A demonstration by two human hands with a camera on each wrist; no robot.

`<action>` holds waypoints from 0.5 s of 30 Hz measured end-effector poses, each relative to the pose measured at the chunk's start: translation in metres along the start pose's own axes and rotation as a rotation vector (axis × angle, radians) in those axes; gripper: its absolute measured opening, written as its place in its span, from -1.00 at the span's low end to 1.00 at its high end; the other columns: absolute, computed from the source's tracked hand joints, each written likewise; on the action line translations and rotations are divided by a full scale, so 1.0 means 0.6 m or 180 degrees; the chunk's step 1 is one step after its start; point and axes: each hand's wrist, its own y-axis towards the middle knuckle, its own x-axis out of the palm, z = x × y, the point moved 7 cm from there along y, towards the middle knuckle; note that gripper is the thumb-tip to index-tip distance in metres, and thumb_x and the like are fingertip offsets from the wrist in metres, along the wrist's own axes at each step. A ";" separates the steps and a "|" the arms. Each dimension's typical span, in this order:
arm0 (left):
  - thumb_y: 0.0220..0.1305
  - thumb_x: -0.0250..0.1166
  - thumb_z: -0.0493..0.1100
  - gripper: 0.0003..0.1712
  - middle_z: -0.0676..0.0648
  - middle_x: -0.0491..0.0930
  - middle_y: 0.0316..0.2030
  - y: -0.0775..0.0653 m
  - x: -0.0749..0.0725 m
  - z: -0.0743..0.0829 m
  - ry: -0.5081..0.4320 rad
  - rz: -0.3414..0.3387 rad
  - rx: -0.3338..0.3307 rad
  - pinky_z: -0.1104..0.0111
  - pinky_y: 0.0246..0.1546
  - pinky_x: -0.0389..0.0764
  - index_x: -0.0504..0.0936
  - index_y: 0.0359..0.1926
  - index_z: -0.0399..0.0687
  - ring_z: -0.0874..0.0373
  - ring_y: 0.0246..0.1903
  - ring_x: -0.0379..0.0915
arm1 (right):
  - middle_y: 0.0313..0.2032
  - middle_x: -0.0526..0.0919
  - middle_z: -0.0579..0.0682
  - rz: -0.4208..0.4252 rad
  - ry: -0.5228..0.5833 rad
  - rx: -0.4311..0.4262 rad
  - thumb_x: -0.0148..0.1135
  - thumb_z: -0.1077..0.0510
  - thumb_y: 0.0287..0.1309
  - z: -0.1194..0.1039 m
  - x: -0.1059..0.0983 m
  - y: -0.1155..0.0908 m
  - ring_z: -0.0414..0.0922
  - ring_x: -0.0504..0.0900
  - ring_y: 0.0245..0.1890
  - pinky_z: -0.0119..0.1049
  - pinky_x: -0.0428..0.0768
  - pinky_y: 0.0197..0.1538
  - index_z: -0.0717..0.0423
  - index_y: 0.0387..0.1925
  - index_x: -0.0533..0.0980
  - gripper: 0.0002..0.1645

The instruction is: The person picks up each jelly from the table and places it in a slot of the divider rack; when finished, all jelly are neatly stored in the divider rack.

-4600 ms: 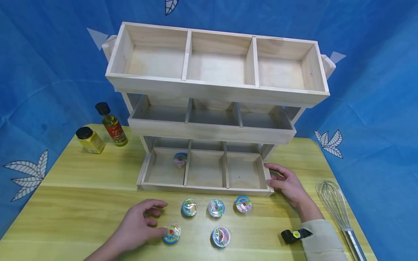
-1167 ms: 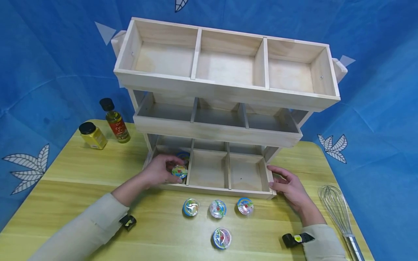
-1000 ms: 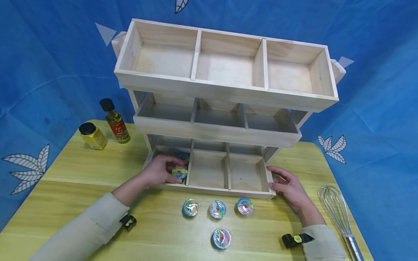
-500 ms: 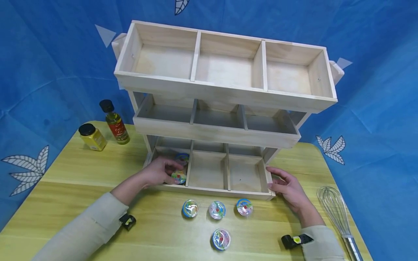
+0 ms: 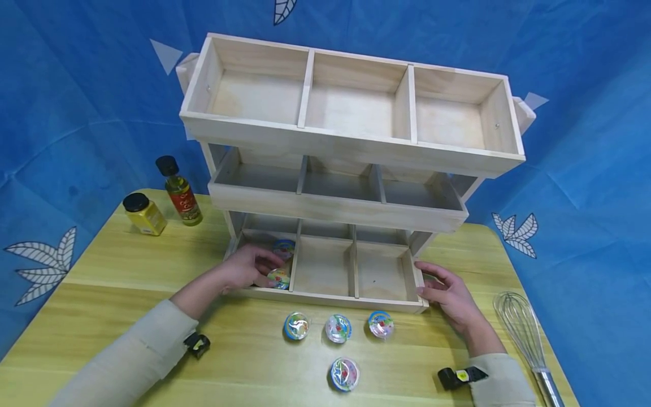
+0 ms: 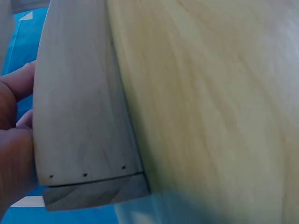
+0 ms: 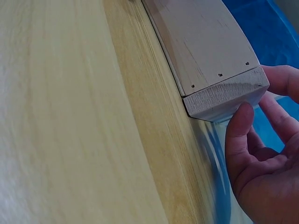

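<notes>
My left hand (image 5: pixel 250 268) reaches into the lower left compartment of a three-tier wooden rack (image 5: pixel 325 204). Its thumb touches the side of a jelly cup (image 5: pixel 278 278) in the compartment's front right corner, and the fingers are spread loosely above it. A second jelly cup (image 5: pixel 283 248) sits behind. With thumb and fingers, my right hand (image 5: pixel 450 297) holds the bottom tray's front right corner, also seen in the right wrist view as the tray end (image 7: pixel 224 93). The left wrist view shows part of my left hand (image 6: pixel 16 158) behind the tray's end; the cup is hidden there.
Several jelly cups (image 5: pixel 338 328) lie on the wooden table (image 5: pixel 244 362) before the rack. A whisk (image 5: pixel 526 333) lies at the right edge. An oil bottle (image 5: pixel 181 198) and a yellow jar (image 5: pixel 145 215) stand at the left. Blue cloth (image 5: pixel 76 85) hangs behind.
My left hand has carried a jelly cup from the table into the lower left compartment, lowered it, and loosened its fingers. The right hand stays at the tray corner.
</notes>
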 end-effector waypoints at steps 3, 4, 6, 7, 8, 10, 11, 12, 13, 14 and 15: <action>-0.03 0.45 -0.55 -0.41 -0.32 0.59 -0.01 -0.006 -0.008 0.001 0.0014 0.0115 -0.0079 0.24 -0.09 0.67 0.55 0.10 -0.47 -0.15 -0.06 0.58 | 0.24 0.31 0.21 -0.0009 -0.0002 0.0002 0.33 0.44 0.15 0.001 0.001 0.000 -0.14 0.58 -0.12 -0.32 0.67 -0.16 0.43 0.33 0.31 -0.29; -0.03 0.45 -0.55 -0.40 -0.33 0.59 -0.01 -0.008 -0.009 0.002 0.0027 0.0137 -0.0087 0.24 -0.09 0.67 0.54 0.12 -0.48 -0.16 -0.05 0.58 | 0.24 0.31 0.21 -0.0008 -0.0002 0.0004 0.33 0.44 0.15 0.002 0.001 0.000 -0.14 0.58 -0.12 -0.32 0.67 -0.15 0.43 0.33 0.31 -0.28; -0.04 0.47 -0.54 -0.39 -0.32 0.59 -0.02 -0.013 -0.013 0.007 0.0113 0.0202 -0.0099 0.24 -0.08 0.67 0.55 0.12 -0.46 -0.17 -0.04 0.56 | 0.24 0.31 0.21 -0.0004 0.0008 0.0009 0.33 0.44 0.14 0.002 0.000 0.000 -0.14 0.58 -0.11 -0.32 0.67 -0.15 0.42 0.33 0.31 -0.28; -0.04 0.47 -0.53 -0.39 -0.32 0.60 -0.02 -0.015 -0.014 0.010 0.0150 0.0227 -0.0090 0.23 -0.07 0.66 0.55 0.12 -0.46 -0.18 -0.04 0.56 | 0.24 0.31 0.20 -0.0003 0.0014 0.0009 0.33 0.44 0.14 0.001 0.000 0.000 -0.14 0.58 -0.11 -0.32 0.67 -0.15 0.42 0.33 0.31 -0.28; -0.05 0.48 -0.52 -0.38 -0.31 0.60 -0.02 -0.018 -0.015 0.014 0.0209 0.0252 -0.0071 0.22 -0.06 0.66 0.56 0.12 -0.44 -0.18 -0.04 0.55 | 0.23 0.31 0.20 0.0000 0.0022 0.0010 0.33 0.44 0.14 0.001 0.000 0.000 -0.14 0.58 -0.11 -0.32 0.67 -0.15 0.42 0.33 0.31 -0.28; -0.06 0.50 -0.50 -0.38 -0.29 0.61 -0.05 -0.022 -0.016 0.022 0.0357 0.0289 0.0014 0.19 -0.05 0.65 0.57 0.11 -0.43 -0.19 -0.05 0.55 | 0.23 0.31 0.19 0.0003 0.0039 0.0009 0.33 0.44 0.14 0.000 -0.001 0.000 -0.14 0.59 -0.10 -0.31 0.67 -0.15 0.42 0.33 0.31 -0.28; -0.07 0.51 -0.48 -0.38 -0.29 0.62 -0.06 -0.025 -0.016 0.026 0.0443 0.0307 0.0069 0.17 -0.04 0.65 0.58 0.10 -0.43 -0.18 -0.06 0.56 | 0.23 0.31 0.19 0.0002 0.0042 0.0007 0.33 0.44 0.14 0.000 -0.001 0.000 -0.14 0.59 -0.10 -0.31 0.67 -0.15 0.42 0.33 0.31 -0.28; -0.07 0.52 -0.47 -0.38 -0.29 0.62 -0.07 -0.028 -0.016 0.030 0.0516 0.0323 0.0123 0.15 -0.03 0.64 0.58 0.10 -0.43 -0.18 -0.07 0.56 | 0.23 0.31 0.19 0.0002 0.0041 0.0007 0.33 0.44 0.14 0.000 -0.001 0.000 -0.14 0.59 -0.10 -0.31 0.67 -0.15 0.42 0.33 0.31 -0.28; -0.07 0.53 -0.45 -0.38 -0.29 0.62 -0.07 -0.031 -0.015 0.034 0.0598 0.0341 0.0172 0.13 -0.03 0.64 0.58 0.10 -0.42 -0.18 -0.07 0.56 | 0.23 0.31 0.20 0.0000 0.0038 0.0007 0.33 0.44 0.14 0.000 -0.001 0.000 -0.14 0.59 -0.10 -0.31 0.67 -0.14 0.43 0.33 0.31 -0.28; -0.07 0.53 -0.44 -0.38 -0.28 0.62 -0.07 -0.034 -0.015 0.037 0.0683 0.0362 0.0211 0.11 -0.02 0.63 0.58 0.10 -0.42 -0.17 -0.08 0.57 | 0.23 0.31 0.20 0.0001 0.0036 0.0009 0.33 0.44 0.14 0.000 -0.001 0.000 -0.14 0.58 -0.10 -0.30 0.67 -0.14 0.43 0.33 0.31 -0.28; -0.06 0.54 -0.43 -0.38 -0.29 0.62 -0.06 -0.037 -0.015 0.040 0.0742 0.0373 0.0262 0.08 -0.01 0.63 0.58 0.10 -0.42 -0.17 -0.08 0.57 | 0.24 0.31 0.21 0.0000 0.0031 0.0010 0.33 0.44 0.14 0.000 -0.001 0.000 -0.14 0.58 -0.10 -0.30 0.67 -0.14 0.43 0.33 0.31 -0.28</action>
